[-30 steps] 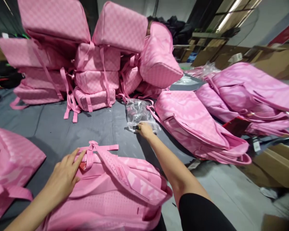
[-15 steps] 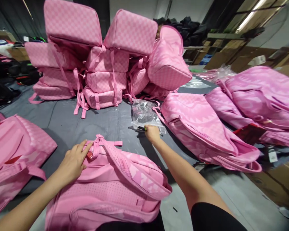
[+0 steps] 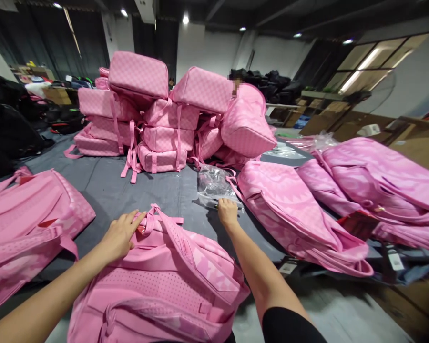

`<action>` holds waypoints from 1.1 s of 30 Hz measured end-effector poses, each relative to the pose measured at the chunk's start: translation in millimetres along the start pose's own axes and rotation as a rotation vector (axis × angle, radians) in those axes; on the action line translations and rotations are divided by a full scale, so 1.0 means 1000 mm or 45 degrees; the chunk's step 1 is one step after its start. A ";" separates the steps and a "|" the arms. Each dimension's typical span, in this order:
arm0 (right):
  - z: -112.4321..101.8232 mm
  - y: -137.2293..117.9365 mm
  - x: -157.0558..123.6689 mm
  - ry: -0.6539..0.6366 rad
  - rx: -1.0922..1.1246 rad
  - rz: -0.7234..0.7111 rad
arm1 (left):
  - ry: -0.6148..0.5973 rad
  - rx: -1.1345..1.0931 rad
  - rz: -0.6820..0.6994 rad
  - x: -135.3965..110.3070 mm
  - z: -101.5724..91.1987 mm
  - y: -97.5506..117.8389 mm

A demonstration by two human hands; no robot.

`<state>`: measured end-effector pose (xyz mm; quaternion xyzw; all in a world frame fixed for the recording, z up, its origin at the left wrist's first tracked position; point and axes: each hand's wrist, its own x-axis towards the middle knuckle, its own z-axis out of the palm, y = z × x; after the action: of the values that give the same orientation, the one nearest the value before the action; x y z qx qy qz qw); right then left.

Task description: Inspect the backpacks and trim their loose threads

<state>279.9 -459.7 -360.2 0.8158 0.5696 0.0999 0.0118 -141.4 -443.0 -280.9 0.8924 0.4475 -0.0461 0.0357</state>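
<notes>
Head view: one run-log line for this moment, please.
left hand: on near pink backpack | right hand: gripping slim dark item at near edge of clear bag | beyond: stacked checked bags

A near backpack [image 3: 157,290] lay in the middle at the near edge of the table [image 3: 107,195], with the left hand [image 3: 123,236] on its far left corner. A second backpack [image 3: 39,224] lay to its left, a third backpack [image 3: 289,205] to its right. Just left of the third lay a plastic bag [image 3: 214,181], the right hand [image 3: 228,212] at its near edge. Behind it stood piled backpacks [image 3: 166,138]; cardboard boxes [image 3: 420,143] sat far right.
</notes>
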 end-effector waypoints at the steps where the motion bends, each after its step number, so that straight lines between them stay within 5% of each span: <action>1: 0.004 -0.001 0.000 -0.007 0.023 -0.008 | 0.000 -0.002 -0.007 0.000 0.001 0.000; 8: 0.017 0.013 -0.005 -0.062 0.310 -0.036 | -0.022 0.019 -0.012 0.000 -0.001 0.002; 13: -0.008 0.022 -0.013 0.211 0.600 0.125 | -0.042 0.017 -0.013 -0.001 -0.006 0.003; 17: -0.044 0.002 -0.033 0.390 0.873 0.173 | -0.035 -0.024 0.007 -0.004 -0.012 0.003; 20: -0.085 -0.026 -0.065 0.390 1.050 0.046 | 0.023 -0.148 -0.006 -0.006 -0.015 0.004; 25: -0.142 -0.084 -0.115 0.318 1.444 -0.309 | 0.406 -0.490 -0.191 -0.033 0.000 0.004; 29: -0.147 -0.127 -0.129 0.116 1.424 -0.701 | 0.455 -0.736 -0.336 -0.076 0.027 0.005; 33: -0.134 -0.161 -0.128 -0.017 0.999 -0.950 | 0.572 -0.750 -0.323 -0.101 0.049 0.007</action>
<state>64.4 -534.7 -269.0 0.5019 0.8150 -0.1366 -0.2554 -198.5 -532.2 -318.3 0.7694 0.5449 0.2769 0.1856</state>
